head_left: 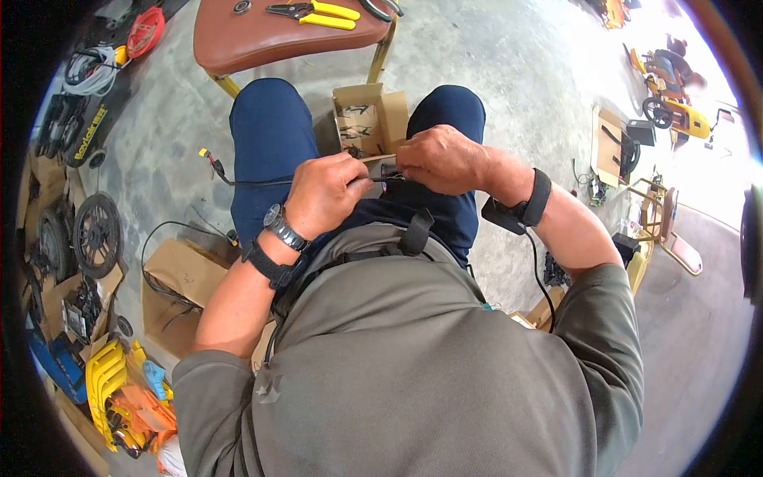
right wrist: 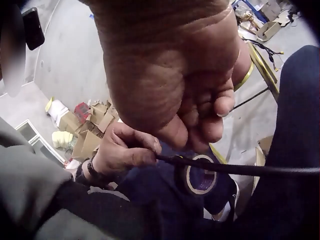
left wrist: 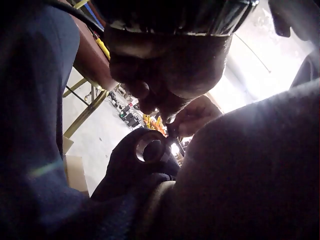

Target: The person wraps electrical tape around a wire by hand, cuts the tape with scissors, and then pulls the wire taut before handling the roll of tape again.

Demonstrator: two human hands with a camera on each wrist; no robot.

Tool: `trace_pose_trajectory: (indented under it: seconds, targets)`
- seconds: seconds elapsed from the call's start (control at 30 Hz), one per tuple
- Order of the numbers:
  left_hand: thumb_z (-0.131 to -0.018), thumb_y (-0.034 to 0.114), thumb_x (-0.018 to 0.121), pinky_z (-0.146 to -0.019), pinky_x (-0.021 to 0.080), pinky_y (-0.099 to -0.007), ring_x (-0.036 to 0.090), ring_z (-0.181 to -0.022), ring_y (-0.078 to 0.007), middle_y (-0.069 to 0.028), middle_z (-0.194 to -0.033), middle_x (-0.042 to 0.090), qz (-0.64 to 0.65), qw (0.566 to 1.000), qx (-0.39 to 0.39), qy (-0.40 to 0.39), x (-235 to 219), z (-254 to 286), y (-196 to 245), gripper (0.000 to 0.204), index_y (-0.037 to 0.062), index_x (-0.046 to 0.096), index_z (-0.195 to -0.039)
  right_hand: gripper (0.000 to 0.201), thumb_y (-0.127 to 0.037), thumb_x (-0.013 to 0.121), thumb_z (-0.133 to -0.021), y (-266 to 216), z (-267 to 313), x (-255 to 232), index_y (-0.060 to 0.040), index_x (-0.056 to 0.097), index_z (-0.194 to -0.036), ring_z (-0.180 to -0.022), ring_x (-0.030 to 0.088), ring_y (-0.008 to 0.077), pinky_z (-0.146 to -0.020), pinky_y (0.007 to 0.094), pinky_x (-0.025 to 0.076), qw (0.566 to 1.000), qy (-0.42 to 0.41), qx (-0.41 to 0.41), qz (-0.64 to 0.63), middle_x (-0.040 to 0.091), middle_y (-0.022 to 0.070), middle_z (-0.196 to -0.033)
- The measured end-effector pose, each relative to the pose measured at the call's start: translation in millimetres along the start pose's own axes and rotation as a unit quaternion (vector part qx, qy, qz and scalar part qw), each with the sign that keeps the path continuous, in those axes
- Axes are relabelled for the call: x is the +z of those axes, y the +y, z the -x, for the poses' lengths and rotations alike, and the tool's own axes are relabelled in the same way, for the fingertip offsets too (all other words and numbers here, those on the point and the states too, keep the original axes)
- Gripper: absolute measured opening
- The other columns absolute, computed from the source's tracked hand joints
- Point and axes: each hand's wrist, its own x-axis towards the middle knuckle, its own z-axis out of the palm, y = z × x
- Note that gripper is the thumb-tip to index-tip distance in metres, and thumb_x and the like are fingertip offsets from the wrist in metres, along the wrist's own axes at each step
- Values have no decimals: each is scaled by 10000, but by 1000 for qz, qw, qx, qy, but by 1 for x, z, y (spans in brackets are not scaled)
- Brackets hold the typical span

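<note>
A thin black cable (head_left: 266,183) runs across the lap, a yellow connector (head_left: 205,153) at its left end. My left hand (head_left: 327,191) pinches this cable between thumb and fingers. Close beside it, my right hand (head_left: 442,161) has its fingers curled and pinches at the cable just past the left fingertips; its exact hold is partly hidden. Right under those fingers hangs a roll of black tape (right wrist: 201,175), its pale core ring facing the right wrist view. The same roll (left wrist: 150,146) shows below both hands in the left wrist view.
An open cardboard box (head_left: 395,119) with small pieces inside stands between the knees. Ahead, a brown chair (head_left: 278,40) bears yellow-handled wire strippers (head_left: 330,14). Another cardboard box (head_left: 187,274) and loose wheels (head_left: 97,234) lie to the left.
</note>
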Motion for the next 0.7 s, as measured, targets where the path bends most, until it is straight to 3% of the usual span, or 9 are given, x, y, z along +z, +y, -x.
trace_pose_trajectory:
  seconds: [0.17,0.47,0.7]
  targets:
    - [-830,140,757,-618,505,-398,661,-715,-338,-132,-777,656,6,1000,-14,4,0,1,1,118,43,693,-847,58,-85,708,-829,-4,4,7,-40,699,-865,-807,684,349,-724,455,542,999,2,28,15,682,143,-797]
    - [-833,144,751,-626,505,-403,661,-721,-345,-134,-782,660,-10,1000,-30,-1,-3,-2,1,121,38,695,-848,73,-130,659,-819,-11,17,30,-62,635,-826,-826,673,334,-742,449,554,992,105,20,65,644,114,-806]
    - [-836,141,752,-645,514,-396,667,-743,-345,-139,-833,667,-23,1000,-6,-20,0,-13,6,155,33,701,-937,84,-82,696,-815,-12,28,46,-48,648,-876,-816,652,351,-712,460,538,969,237,55,-38,633,123,-818]
